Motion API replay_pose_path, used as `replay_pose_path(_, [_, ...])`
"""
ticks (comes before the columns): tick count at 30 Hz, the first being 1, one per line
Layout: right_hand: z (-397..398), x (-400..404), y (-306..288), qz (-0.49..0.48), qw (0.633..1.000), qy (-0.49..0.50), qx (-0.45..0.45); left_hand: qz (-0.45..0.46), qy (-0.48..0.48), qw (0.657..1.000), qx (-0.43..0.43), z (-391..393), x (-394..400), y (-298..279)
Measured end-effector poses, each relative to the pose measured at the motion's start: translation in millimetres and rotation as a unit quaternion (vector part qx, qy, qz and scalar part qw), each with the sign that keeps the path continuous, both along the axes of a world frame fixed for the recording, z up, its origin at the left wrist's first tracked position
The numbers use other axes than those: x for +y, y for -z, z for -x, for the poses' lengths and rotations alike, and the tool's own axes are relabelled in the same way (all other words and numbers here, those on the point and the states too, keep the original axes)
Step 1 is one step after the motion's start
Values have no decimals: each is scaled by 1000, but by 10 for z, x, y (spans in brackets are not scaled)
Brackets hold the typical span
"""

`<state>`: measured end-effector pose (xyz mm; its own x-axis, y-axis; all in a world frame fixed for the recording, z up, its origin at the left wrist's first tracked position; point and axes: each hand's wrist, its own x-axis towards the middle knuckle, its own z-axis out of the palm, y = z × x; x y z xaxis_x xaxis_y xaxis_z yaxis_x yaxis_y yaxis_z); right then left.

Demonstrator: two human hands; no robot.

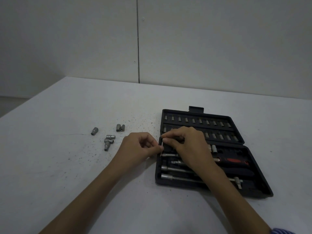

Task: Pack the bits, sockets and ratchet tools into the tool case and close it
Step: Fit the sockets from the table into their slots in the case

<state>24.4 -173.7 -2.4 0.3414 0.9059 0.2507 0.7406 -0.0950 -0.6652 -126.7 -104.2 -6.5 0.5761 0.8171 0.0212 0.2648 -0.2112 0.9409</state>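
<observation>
A black tool case [258, 181] lies open on the table at the right. Its lid half holds two rows of bits [200, 121]. The lower half holds metal extension bars [175, 169], a red-and-black handled driver [234, 161] and two sockets [212, 148]. My left hand [140, 146] and my right hand [187, 142] meet at the case's left edge, both pinching a small metal piece [162, 144] between thumb and fingertips. Several loose sockets [108, 141] lie on the table to the left of the case.
The grey table [67, 174] is speckled with dark specks near its middle. A pale wall stands behind the far edge. One socket [94, 131] lies apart at the far left, and a pair of sockets [120, 128] lies nearer the case.
</observation>
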Motion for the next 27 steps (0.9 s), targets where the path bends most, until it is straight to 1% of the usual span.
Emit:
replay_pose_path(3, [20,-16,-16,8,998,0,-60,-2,-9,1000,2,-10,-2,16])
replay_pose_path(6, [18,-57,-54,-4,992,7,-123,-2,-15,1000,3,-25,1,28])
replay_pose_path(8, [5,-78,-71,-18,990,9,-141,-4,-17,1000,5,-33,3,35])
replay_pose_path(13, [20,-114,-97,13,980,-13,-196,-1,-20,1000,10,-35,2,39])
replay_pose_path(16, [16,-105,-67,2,977,-9,-212,0,-16,1000,8,-37,-16,20])
replay_pose_path(19, [28,-83,-29,-32,967,-2,-252,45,-16,998,-32,-46,-56,-4])
replay_pose_path(22, [77,-75,-20,-45,954,11,-295,65,-16,997,-48,-65,-82,-19])
replay_pose_path(24, [85,-82,-27,-41,954,9,-296,103,-20,992,-75,-72,-94,-6])
replay_pose_path(27, [63,-98,-47,-17,971,-5,-237,148,-17,983,-108,-71,-96,24])
